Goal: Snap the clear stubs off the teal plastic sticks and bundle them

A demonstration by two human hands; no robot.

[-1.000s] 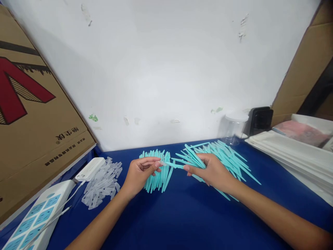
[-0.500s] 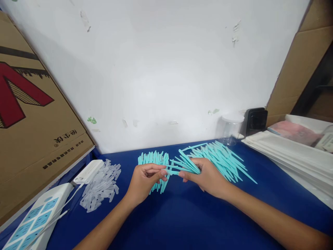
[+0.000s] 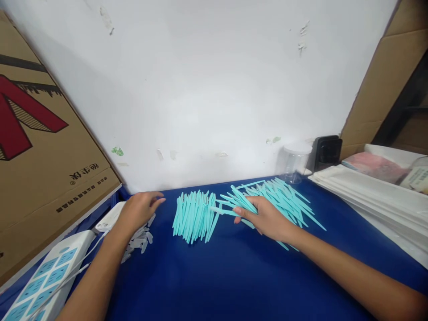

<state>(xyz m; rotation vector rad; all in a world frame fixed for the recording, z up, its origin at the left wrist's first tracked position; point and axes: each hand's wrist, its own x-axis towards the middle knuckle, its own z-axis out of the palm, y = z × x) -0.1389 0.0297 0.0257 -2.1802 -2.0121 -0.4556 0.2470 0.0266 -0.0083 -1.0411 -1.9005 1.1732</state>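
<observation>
My right hand point(image 3: 264, 216) grips a fanned bundle of slim turquoise eyebrow razors point(image 3: 243, 199), and one sticks out leftward between thumb and fingers. At the left, my left hand point(image 3: 142, 208) hovers over a heap of small translucent plastic caps point(image 3: 142, 238); its thumb and fingers are apart, with nothing between them. My hand and forearm hide part of that heap. Between the hands lies a row of turquoise razors point(image 3: 192, 216), roughly side by side. A looser pile of razors point(image 3: 289, 200) spreads behind and right of my right hand.
A white power strip point(image 3: 50, 276) with cables and a white box-shaped device point(image 3: 110, 217) sit at the left, beside a printed carton point(image 3: 50, 147). A clear lidded jar point(image 3: 296, 162), a black object point(image 3: 327, 151) and stacked white packaging point(image 3: 361, 196) stand at the right. A white wall closes the back.
My left hand has left the razor at my right hand and swung left to the caps. My right hand still holds its bundle, nearly in place. The middle row is now uncovered.
</observation>
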